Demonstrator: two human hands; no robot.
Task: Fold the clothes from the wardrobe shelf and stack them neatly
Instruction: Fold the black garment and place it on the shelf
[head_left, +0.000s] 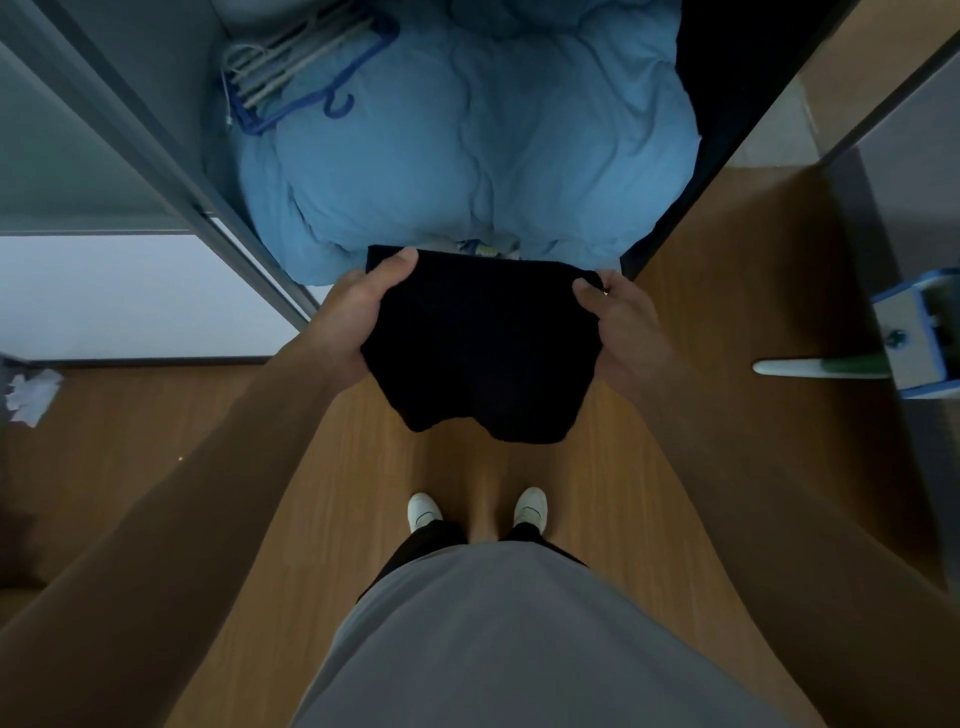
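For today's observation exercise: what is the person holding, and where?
A folded black garment, gripped at its two side edges by the left hand and right hand.

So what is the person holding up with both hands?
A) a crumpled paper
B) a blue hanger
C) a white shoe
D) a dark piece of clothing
D: the left hand and the right hand each grip a side of the dark piece of clothing, which hangs above the wooden floor in front of the wardrobe shelf with the light blue bedding.
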